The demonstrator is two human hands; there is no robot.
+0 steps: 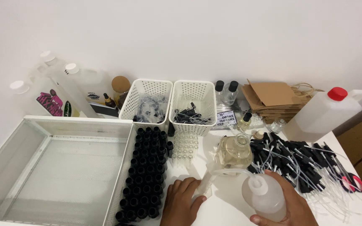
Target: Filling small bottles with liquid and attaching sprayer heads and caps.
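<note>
Squeeze bottle (265, 197) wrapped in right hand (288, 205) grip, small vial (203, 187) pinched by left hand (182, 204).

Bright, even indoor light | soft faint shadows | slight glare on white wall | mild wide-angle edge curvature

two white baskets (168, 104), red-capped jug (323, 113), brown paper bags (273, 98), scissors (352, 182)

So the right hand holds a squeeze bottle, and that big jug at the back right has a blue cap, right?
Not quite. The head view shows the big jug at the back right with a red cap, not a blue one. The rest is right: the right hand does hold the squeeze bottle.
</note>
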